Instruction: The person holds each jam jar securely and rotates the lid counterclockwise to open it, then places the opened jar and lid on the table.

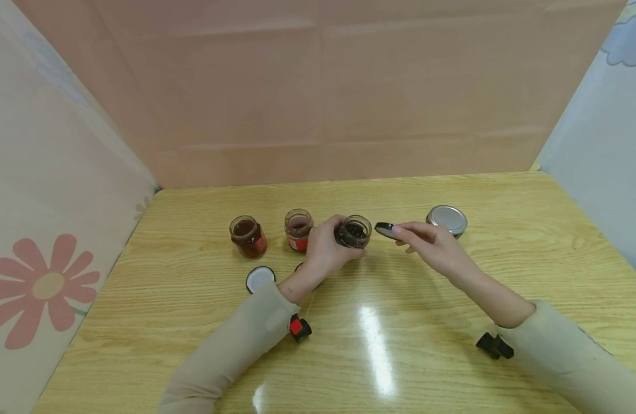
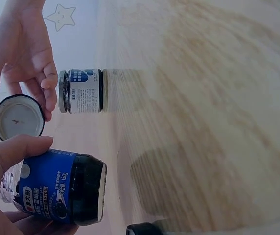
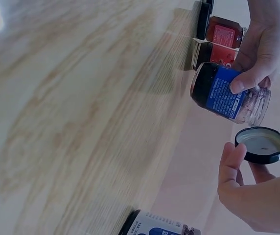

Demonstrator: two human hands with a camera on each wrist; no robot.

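Note:
My left hand (image 1: pixel 325 244) grips an uncovered glass jar (image 1: pixel 357 231) with dark contents, thumb on its near side. A blue label reading 150g wraps the jar (image 2: pixel 52 188) in the left wrist view, and its dark base is raised off the table. Just right of the mouth, my right hand (image 1: pixel 439 247) pinches a black-rimmed screw lid (image 1: pixel 384 230) between thumb and fingers. The lid (image 3: pixel 261 145) shows its pale inside in the right wrist view, tilted and apart from the jar. Part of the jar's label is hidden by the left fingers.
Left of my hands stand two uncovered jars, one with dark red contents (image 1: pixel 249 237) and one red-labelled (image 1: pixel 298 231). A lid (image 1: pixel 260 279) lies white side up; another is mostly behind the left wrist. A silver-lidded jar (image 1: pixel 448 220) stands beyond the right hand. Walls enclose the wooden table (image 1: pixel 426 356).

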